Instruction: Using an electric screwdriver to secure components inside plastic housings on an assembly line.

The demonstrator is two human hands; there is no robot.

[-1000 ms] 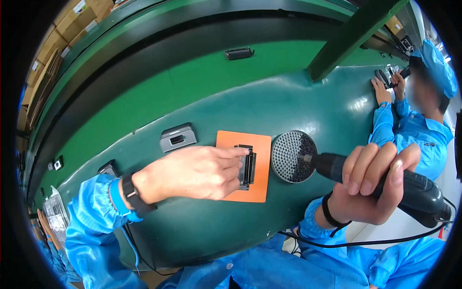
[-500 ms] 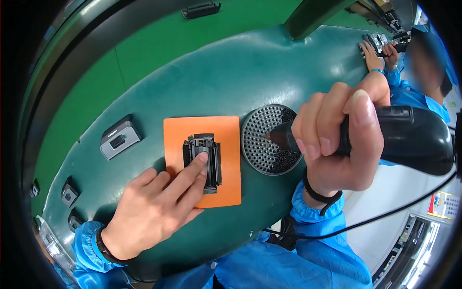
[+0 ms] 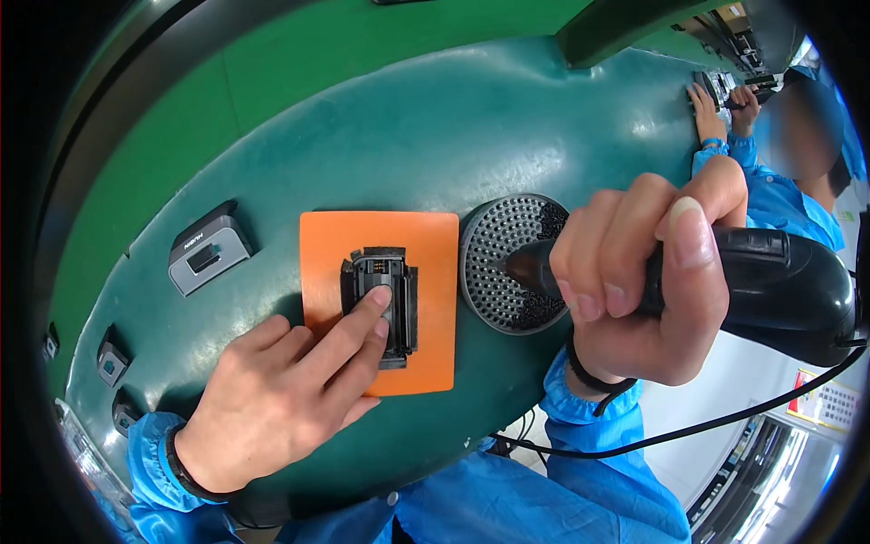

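Note:
On the orange pad (image 3: pixel 430 374) lies a black plastic housing (image 3: pixel 404 317) with a long recess. The extended fingers of my left hand (image 3: pixel 272 394) press on its middle and partly cover it. My right hand (image 3: pixel 639 281) is wrapped round a black electric screwdriver (image 3: pixel 787 292), held sideways with its nose pointing left. That nose is over a round perforated screw tray (image 3: pixel 492 258), just right of the pad. Small dark screws (image 3: pixel 541 314) fill holes along the tray's right side. The screwdriver's bit tip cannot be made out clearly.
A grey and black device (image 3: pixel 210 250) stands on the green table (image 3: pixel 362 150) at left, with smaller grey parts (image 3: pixel 111 364) nearer the left edge. The screwdriver's cable (image 3: pixel 652 439) trails at lower right. A green post (image 3: pixel 625 29) and a co-worker's hand (image 3: pixel 705 113) are at far right.
The view has shifted slightly. The screwdriver has dipped a little toward the tray, still in my right hand. My left hand keeps its place on the housing.

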